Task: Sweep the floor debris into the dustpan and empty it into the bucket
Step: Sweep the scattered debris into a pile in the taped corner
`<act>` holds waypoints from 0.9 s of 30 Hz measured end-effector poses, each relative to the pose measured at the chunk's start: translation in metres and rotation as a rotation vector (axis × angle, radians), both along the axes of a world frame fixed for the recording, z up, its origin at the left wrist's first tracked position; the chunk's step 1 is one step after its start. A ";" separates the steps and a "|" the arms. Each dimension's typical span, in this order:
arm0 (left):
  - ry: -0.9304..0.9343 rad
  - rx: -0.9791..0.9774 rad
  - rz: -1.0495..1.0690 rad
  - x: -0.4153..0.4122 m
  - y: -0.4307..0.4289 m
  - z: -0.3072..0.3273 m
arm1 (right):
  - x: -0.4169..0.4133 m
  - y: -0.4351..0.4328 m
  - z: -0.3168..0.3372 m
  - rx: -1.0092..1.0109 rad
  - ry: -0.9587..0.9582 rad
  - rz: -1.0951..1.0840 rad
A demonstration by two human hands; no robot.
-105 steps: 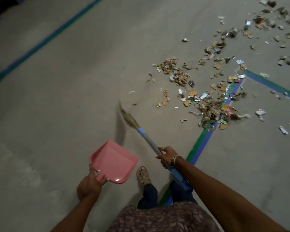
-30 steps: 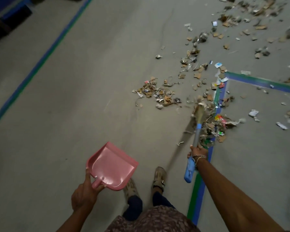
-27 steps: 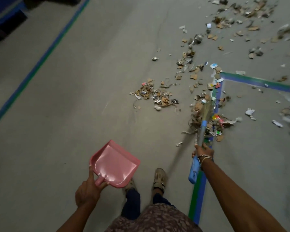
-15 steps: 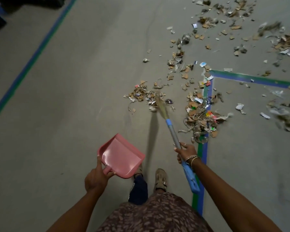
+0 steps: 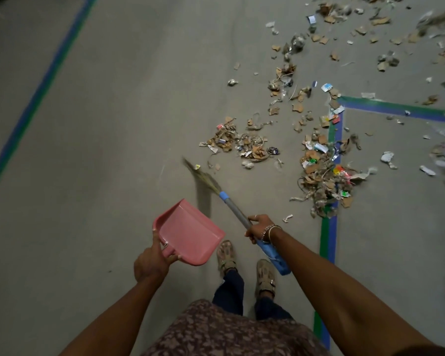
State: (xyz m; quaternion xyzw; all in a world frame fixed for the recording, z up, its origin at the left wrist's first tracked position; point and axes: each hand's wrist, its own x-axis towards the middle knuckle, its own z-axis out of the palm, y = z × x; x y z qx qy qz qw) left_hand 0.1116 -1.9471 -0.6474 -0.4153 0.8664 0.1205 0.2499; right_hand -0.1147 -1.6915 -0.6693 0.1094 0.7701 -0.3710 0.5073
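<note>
Hands both clamped: left hand (image 5: 152,260) grips the empty pink dustpan (image 5: 188,232) by its handle, right hand (image 5: 258,227) wraps the broom (image 5: 233,205) shaft. Ahead, debris (image 5: 244,145) lies scattered on the floor (image 5: 113,124), so gathering seems the step in hand; next, draw the piles together and lower the dustpan beside them

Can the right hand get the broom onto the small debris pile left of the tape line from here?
Likely yes. The right hand grips the broom, whose bristles are just short of the small debris pile, with only stray scraps between. The left hand holds the dustpan aside, off that path.
</note>
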 end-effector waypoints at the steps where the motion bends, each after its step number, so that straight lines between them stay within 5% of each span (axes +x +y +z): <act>1: 0.002 0.001 -0.006 -0.003 -0.006 -0.001 | -0.004 -0.003 -0.004 0.022 0.005 -0.032; 14: 0.092 0.025 -0.112 -0.057 -0.049 -0.012 | -0.076 0.081 -0.009 0.288 0.261 -0.426; 23: 0.087 0.029 -0.159 -0.080 -0.056 -0.015 | -0.061 0.093 0.021 0.175 0.423 -0.613; 27: 0.102 0.029 -0.154 -0.088 -0.055 -0.016 | -0.056 0.076 0.026 0.096 0.396 -0.534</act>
